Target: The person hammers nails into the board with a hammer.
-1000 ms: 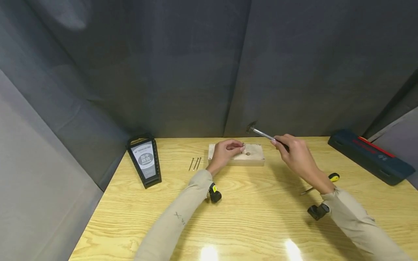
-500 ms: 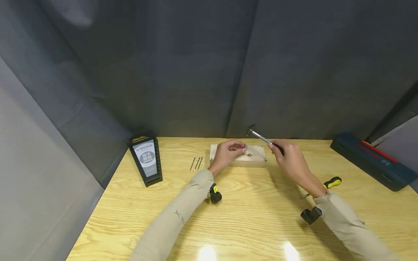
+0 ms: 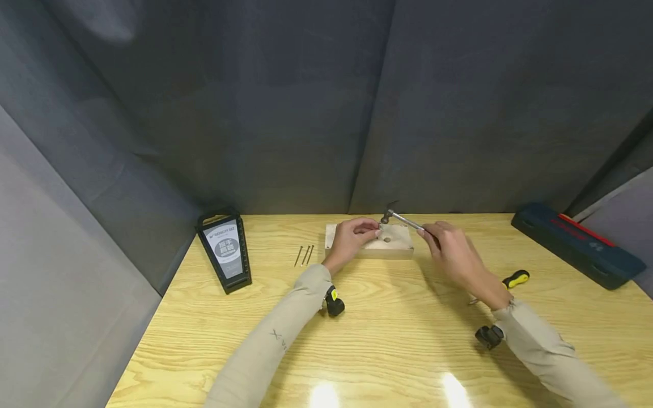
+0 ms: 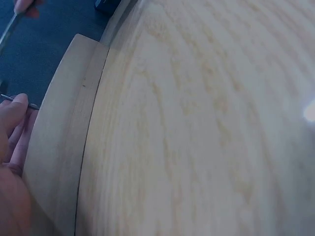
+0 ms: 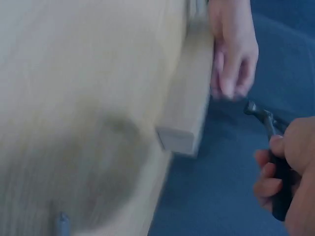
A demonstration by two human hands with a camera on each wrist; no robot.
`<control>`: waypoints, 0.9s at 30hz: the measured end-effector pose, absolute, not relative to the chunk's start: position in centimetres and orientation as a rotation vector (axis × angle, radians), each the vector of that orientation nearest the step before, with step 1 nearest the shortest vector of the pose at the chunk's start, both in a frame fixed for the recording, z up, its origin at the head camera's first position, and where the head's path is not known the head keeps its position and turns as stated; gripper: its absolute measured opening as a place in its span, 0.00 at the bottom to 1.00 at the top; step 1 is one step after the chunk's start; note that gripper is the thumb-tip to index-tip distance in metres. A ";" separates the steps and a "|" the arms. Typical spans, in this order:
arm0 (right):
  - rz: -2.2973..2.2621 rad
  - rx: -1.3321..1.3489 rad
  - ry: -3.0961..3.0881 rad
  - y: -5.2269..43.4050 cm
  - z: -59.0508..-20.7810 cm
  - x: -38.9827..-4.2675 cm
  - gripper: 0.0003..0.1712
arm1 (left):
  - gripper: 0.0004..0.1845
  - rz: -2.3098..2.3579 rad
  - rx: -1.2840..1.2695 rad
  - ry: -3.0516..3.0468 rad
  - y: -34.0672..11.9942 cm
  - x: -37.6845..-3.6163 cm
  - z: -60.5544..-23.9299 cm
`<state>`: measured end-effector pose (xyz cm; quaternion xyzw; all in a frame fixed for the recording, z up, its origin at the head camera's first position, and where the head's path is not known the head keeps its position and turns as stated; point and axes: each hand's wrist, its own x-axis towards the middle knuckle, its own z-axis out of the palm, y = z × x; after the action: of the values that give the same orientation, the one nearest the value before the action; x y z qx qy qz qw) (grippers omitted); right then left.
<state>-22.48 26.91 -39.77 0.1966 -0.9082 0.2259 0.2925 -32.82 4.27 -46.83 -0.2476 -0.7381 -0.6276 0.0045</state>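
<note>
Your left hand [image 3: 352, 238] sits on the wood block [image 3: 395, 245] near the middle of the head view, with its fingers curled together and pinching a thin nail [image 4: 19, 102] that stands on the block. In the left wrist view you can see the nail poking out past your fingertip at the left edge of the frame. Your right hand [image 3: 449, 249] is just right of the block, and its fingers are wrapped around the dark handle of a small hammer [image 3: 403, 219]. The hammer head is low, right over the block and close to your left fingers; you cannot tell if it touches the nail. The block lies flat on the yellow wooden worktop [image 3: 388, 345], near the back edge. Three more nails [image 3: 304, 255] lie side by side on the worktop, just left of the block. A black stand with a grey label [image 3: 225, 253] stands further left. A screwdriver with a yellow and black handle [image 3: 515, 279] lies behind your right wrist. A long dark blue case [image 3: 576, 245] rests at the far right.
</note>
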 end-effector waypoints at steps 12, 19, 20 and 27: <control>0.509 0.562 -2.376 27.2 -39.8 -22.5 0.05 | 0.11 -1.955 -0.773 -2.319 4.1 -32.8 -47.0; 0.576 0.534 -2.431 26.3 -39.2 -22.4 0.06 | 0.11 -1.947 -0.785 -2.315 4.1 -32.8 -47.0; 0.590 0.531 -2.401 26.3 -38.8 -22.4 0.06 | 0.10 -1.950 -0.788 -2.313 4.1 -32.8 -47.0; 0.702 0.497 -2.163 26.0 -38.3 -22.5 0.07 | 0.10 -1.959 -0.800 -2.292 4.2 -32.8 -47.1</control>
<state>-22.53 26.05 -38.25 0.1961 -0.8533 0.2770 0.3958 -32.79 4.20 -47.05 -0.2565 -0.7347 -0.6280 0.0107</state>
